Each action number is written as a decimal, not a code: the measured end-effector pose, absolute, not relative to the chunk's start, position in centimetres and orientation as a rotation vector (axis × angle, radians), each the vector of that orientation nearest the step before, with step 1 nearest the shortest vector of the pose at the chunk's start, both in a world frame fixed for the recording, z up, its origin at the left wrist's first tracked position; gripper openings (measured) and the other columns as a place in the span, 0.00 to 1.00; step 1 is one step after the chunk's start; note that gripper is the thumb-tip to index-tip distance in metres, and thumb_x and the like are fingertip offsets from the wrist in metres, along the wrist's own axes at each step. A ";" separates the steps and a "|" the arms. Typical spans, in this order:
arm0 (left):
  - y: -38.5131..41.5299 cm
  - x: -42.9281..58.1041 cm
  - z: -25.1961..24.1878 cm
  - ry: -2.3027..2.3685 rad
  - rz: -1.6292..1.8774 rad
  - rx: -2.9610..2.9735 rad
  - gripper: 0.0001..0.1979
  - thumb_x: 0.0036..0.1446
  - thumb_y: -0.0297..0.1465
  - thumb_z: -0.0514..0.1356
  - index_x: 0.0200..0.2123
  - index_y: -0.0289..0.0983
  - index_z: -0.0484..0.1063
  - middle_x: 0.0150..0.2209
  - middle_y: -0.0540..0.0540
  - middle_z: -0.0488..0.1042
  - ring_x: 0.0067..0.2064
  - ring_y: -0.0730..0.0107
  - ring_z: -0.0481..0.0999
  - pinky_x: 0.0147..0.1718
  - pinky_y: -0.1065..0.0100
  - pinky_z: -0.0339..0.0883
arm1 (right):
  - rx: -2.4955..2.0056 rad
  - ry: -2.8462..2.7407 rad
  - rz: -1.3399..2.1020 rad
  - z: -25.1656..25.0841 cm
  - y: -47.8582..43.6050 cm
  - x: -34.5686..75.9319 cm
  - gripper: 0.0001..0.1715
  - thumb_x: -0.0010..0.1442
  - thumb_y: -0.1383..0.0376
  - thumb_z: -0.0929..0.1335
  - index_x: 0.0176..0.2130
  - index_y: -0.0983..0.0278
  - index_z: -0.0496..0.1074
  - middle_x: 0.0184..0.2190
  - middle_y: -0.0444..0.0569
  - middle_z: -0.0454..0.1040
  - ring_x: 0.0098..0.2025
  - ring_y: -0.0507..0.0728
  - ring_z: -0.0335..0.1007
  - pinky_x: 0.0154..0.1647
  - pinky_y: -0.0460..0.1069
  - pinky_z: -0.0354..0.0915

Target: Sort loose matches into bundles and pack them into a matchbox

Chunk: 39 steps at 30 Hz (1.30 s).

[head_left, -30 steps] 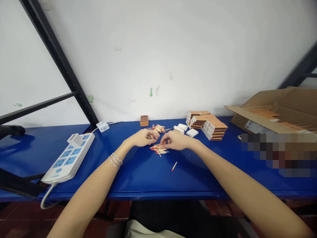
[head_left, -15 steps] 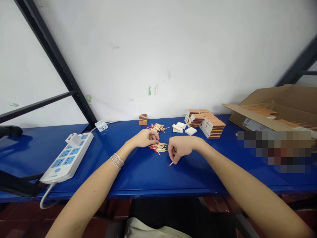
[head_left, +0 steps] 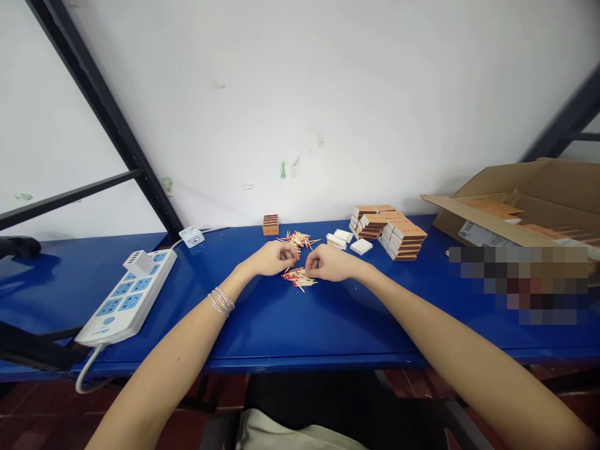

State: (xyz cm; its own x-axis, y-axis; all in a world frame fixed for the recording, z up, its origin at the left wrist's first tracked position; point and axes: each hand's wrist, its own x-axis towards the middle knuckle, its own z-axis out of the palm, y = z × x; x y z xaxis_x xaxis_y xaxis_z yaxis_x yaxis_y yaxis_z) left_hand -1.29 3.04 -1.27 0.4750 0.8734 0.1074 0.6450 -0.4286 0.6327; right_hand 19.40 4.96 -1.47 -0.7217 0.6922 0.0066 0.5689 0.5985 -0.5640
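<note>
My left hand (head_left: 277, 258) is closed in a pinch between two piles of matches, a pale matchstick showing just under its fingertips. Opposite it, my right hand (head_left: 328, 262) has its fingers pressed together at the right edge of the nearer match pile (head_left: 299, 279). Whatever is between those right fingertips is hidden. The nearer matches lie roughly side by side, with red heads mostly to the left. Behind the left fingers lies the farther match pile (head_left: 300, 240), more jumbled, partly covered by the hand.
White matchbox trays (head_left: 361, 247) lie right of the piles, beside stacked matchboxes (head_left: 404, 236). A smaller matchbox stack (head_left: 270, 225) stands near the wall. An open cardboard box (head_left: 487, 228) is at right. On the left lie a power strip (head_left: 135, 297) and a white plug device (head_left: 192, 236).
My right hand has moved up and left, from the front of the table to the nearer pile. The match seen in its fingers before no longer shows. My left hand has shifted only slightly.
</note>
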 end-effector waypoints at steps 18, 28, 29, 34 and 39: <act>3.0 -1.5 -1.3 1.265 0.595 2.174 0.11 0.50 0.28 0.61 0.38 0.32 0.76 0.27 0.48 0.76 0.25 0.77 0.70 0.27 0.74 0.64 | -0.993 -2.704 0.767 -0.6 4.5 19.8 0.08 0.53 0.68 0.65 0.32 0.66 0.74 0.26 0.47 0.76 0.26 0.52 0.67 0.27 0.45 0.59; 2.9 -1.4 -1.4 1.251 0.612 2.124 0.12 0.49 0.29 0.62 0.39 0.32 0.76 0.25 0.49 0.75 0.24 0.77 0.70 0.26 0.74 0.64 | -1.051 -2.647 0.744 -0.9 4.8 19.9 0.10 0.60 0.66 0.60 0.34 0.65 0.69 0.25 0.47 0.72 0.26 0.53 0.66 0.30 0.47 0.59; 2.9 -1.4 -1.4 1.246 0.622 2.123 0.11 0.49 0.28 0.61 0.38 0.32 0.76 0.25 0.49 0.75 0.24 0.77 0.70 0.26 0.74 0.64 | -1.049 -2.636 0.744 -1.0 4.8 19.9 0.10 0.60 0.66 0.60 0.34 0.65 0.69 0.24 0.47 0.72 0.26 0.53 0.65 0.30 0.47 0.59; 3.3 -1.6 -1.6 1.217 0.652 2.036 0.13 0.49 0.22 0.57 0.39 0.31 0.75 0.25 0.49 0.74 0.25 0.76 0.71 0.26 0.74 0.65 | -1.034 -2.580 0.721 -1.2 4.9 19.7 0.10 0.60 0.63 0.61 0.33 0.65 0.69 0.25 0.48 0.72 0.26 0.54 0.64 0.28 0.47 0.58; 3.5 -1.6 -1.8 1.208 0.689 1.944 0.15 0.48 0.22 0.58 0.42 0.30 0.73 0.24 0.50 0.73 0.25 0.76 0.70 0.26 0.74 0.64 | -1.031 -2.554 0.746 -1.7 4.9 19.4 0.10 0.60 0.62 0.62 0.34 0.65 0.69 0.25 0.47 0.72 0.26 0.53 0.64 0.28 0.47 0.58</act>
